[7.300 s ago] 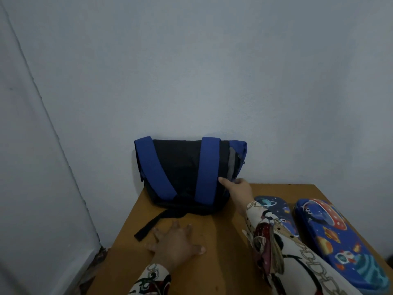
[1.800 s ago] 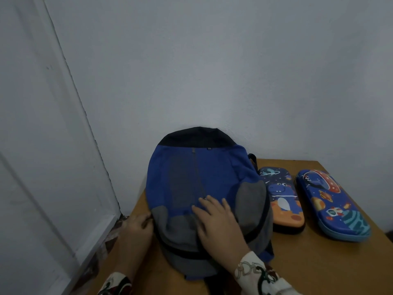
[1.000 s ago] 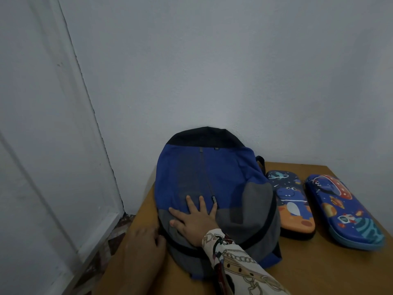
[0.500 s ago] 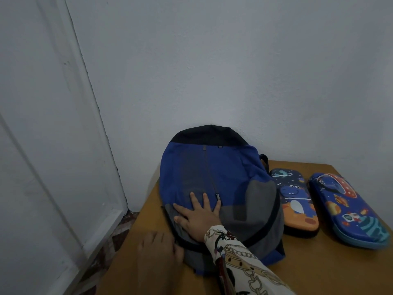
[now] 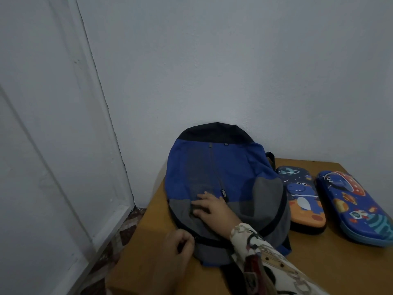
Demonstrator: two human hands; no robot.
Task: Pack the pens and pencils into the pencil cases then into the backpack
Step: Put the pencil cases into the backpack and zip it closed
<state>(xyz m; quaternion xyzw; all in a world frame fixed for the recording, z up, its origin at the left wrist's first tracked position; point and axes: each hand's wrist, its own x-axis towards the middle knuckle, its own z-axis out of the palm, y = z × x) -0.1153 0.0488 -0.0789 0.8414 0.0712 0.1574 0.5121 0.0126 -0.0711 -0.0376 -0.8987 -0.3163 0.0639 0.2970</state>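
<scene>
A: How far along is the packing?
B: Both pencil cases, dinosaur and rocket, lie closed on the table, outside the backpack.
A: And the hands?
B: Right hand presses flat on it; left hand pinches at the zipper.

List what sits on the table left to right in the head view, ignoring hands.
Blue, grey and black fabric backpack → dark blue and orange hard-shell pencil case with a dinosaur print → bright blue hard-shell pencil case with a space print, all on the brown wooden table.
</scene>
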